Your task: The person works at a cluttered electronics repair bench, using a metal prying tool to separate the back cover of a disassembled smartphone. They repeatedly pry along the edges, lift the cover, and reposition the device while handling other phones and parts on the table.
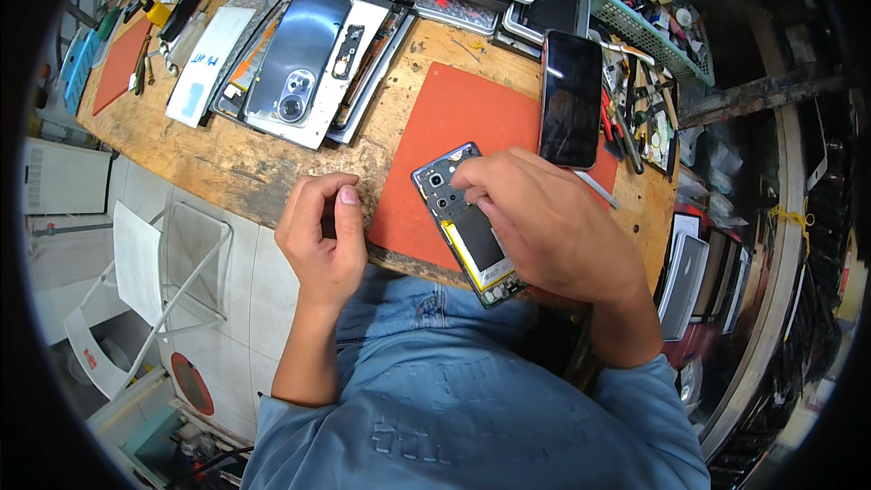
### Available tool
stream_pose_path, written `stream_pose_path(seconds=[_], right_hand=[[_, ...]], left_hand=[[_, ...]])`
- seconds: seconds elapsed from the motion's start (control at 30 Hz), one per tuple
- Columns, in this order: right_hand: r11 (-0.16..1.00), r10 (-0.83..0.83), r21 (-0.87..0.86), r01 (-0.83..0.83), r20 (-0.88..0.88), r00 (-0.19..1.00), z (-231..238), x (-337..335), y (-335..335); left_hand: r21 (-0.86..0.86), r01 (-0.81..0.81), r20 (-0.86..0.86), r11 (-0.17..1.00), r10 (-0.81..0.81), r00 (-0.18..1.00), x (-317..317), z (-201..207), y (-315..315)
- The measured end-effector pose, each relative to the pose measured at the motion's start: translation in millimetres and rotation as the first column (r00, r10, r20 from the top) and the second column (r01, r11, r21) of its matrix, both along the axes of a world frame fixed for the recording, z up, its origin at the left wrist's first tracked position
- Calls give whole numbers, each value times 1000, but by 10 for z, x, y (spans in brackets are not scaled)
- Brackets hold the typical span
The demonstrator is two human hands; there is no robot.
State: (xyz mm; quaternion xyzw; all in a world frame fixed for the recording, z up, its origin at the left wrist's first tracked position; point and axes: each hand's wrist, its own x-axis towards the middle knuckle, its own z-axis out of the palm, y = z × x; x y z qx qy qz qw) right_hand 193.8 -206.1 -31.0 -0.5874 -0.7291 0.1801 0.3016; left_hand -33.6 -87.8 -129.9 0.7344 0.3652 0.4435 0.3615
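An opened phone [442, 197] lies tilted at the orange mat's front edge, its lower end jutting past the table. Its dark inner frame, camera lenses and a battery [483, 245] with yellow edging show. Over its right side is my right hand [553, 222], closed, thumb and fingertips pressed together by the upper part near the cameras; whatever they pinch is hidden. My left hand [322, 231] is held apart from the phone, at the table's front edge left of the mat. Its fingers curl in with the thumb raised, and nothing shows in them.
A black-screened phone [570, 100] lies at the mat's right edge [472, 95], beside pliers and other tools [626, 122]. Phone parts with a blue back cover [298, 54] stand at left. A green basket [649, 14] is far right. Below left is a white folding chair [141, 249].
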Motion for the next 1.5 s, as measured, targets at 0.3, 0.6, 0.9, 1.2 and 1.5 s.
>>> stream_pose_path(seconds=[0.3, 0.6, 0.9, 1.2, 1.5], right_hand=[[985, -111, 135, 103, 57, 992, -50, -44, 16], [991, -26, 134, 2, 175, 984, 25, -49, 6], [992, -38, 117, 38, 0, 999, 16, -81, -22], [960, -72, 272, 73, -12, 997, -181, 15, 69], [962, -164, 199, 187, -129, 978, -236, 34, 40]], left_hand=[[1, -5, 14, 1000, 5, 1000, 2, -15, 19], [-21, -16, 37, 1000, 17, 999, 32, -9, 13], [-25, -19, 50, 1000, 20, 999, 13, -57, 29], [-56, 29, -6, 998, -29, 1000, 64, 39, 20], [283, 305, -320, 909, -211, 924, 276, 287, -162]])
